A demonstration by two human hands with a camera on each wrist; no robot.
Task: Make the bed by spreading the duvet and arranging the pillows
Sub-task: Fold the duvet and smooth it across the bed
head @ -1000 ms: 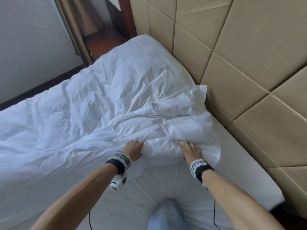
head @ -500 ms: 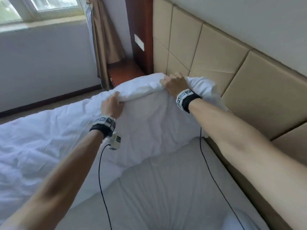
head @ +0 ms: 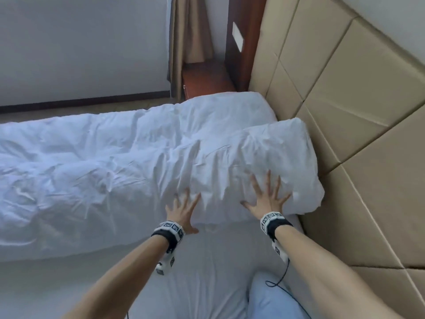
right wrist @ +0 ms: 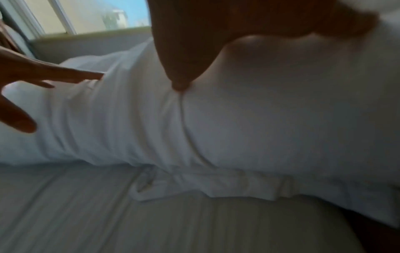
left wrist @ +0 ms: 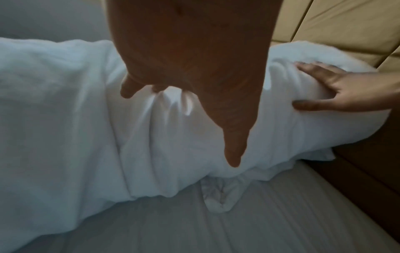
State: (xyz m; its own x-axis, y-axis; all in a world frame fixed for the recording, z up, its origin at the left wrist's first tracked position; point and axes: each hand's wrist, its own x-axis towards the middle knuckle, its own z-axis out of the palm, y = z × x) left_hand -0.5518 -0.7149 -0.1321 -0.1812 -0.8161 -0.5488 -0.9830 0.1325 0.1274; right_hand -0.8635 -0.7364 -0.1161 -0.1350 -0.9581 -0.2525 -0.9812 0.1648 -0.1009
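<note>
Left hand [head: 181, 209] and right hand [head: 268, 199] both flat, fingers splayed wide, gripping nothing (just pressing) on the plump white fabric pillow [head: 264, 162], which lies against the tan padded headboard [head: 345, 100], overlapping the rumpled white duvet [head: 92, 169].

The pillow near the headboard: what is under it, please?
The pillow lies on the duvet, near the padded headboard. The striped sheet shows in front. Both open hands press on top. What lies deeper underneath is covered.
</note>
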